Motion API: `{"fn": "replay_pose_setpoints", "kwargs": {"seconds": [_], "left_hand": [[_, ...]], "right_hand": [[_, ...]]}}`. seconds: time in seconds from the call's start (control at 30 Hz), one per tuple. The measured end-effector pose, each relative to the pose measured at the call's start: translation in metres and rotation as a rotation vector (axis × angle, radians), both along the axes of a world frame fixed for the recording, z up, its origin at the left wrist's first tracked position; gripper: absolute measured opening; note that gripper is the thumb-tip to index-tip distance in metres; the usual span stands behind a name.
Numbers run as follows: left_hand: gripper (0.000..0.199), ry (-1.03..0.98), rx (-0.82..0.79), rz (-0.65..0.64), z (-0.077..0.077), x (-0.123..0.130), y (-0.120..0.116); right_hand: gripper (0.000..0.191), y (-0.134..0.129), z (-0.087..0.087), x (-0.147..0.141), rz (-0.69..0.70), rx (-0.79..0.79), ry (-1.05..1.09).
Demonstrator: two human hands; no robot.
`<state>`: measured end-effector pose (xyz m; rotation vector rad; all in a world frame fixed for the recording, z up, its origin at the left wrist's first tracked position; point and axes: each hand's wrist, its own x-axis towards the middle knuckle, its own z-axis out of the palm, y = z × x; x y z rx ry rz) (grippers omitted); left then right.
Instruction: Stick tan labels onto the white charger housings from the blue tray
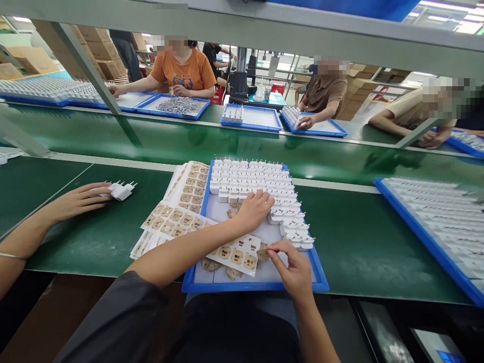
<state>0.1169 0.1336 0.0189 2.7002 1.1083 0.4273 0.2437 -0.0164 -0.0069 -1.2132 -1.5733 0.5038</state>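
Note:
My left hand (254, 210) reaches across the blue tray (255, 288), its bent fingers closed round a white plug adapter at the near edge of the rows; the fingers largely hide it. Several white plug adapters (247, 174) stand in rows with their pins upward. Nearer to me, my right hand (291, 267) pinches a small brown die-cut sticker (262, 252) between thumb and finger. A sheet of brown stickers (237, 257) lies slanted over the tray's left side, passing beneath my left forearm. Loose brown pieces (232, 273) lie on the tray floor below it.
More sticker sheets (193, 182) are stacked left of the tray. At the left, another person's hand (88, 196) touches white plug adapters (121, 190). A second blue tray (427, 234) of white parts stands right. Co-workers sit beyond the green belt (159, 136); a metal frame crosses above.

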Motion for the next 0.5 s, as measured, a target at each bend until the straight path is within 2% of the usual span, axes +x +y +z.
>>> {"fn": "replay_pose_setpoints", "kwargs": {"seconds": [0.1, 0.23, 0.3, 0.4, 0.43, 0.5], "left_hand": [[0.02, -0.07, -0.107, -0.002, 0.002, -0.008, 0.001], [0.028, -0.235, -0.293, 0.017, 0.017, -0.035, -0.01], [0.035, -0.499, -0.56, 0.032, 0.023, -0.05, -0.023], [0.052, -0.963, -1.059, 0.078, 0.026, -0.069, -0.047], [0.059, -1.053, -1.152, 0.093, 0.024, -0.074, -0.055], [0.066, -1.16, -1.218, 0.108, 0.019, -0.082, -0.068]], "right_hand": [[0.009, 0.002, -0.004, -0.001, 0.004, -0.048, 0.076], [0.008, 0.005, -0.002, -0.005, 0.035, -0.064, 0.208], [0.007, 0.004, 0.004, -0.009, 0.099, -0.069, 0.264], [0.007, 0.001, 0.016, -0.019, 0.231, -0.073, 0.319], [0.006, -0.001, 0.02, -0.023, 0.266, -0.067, 0.333], [0.005, -0.003, 0.026, -0.03, 0.308, -0.047, 0.355]]}}
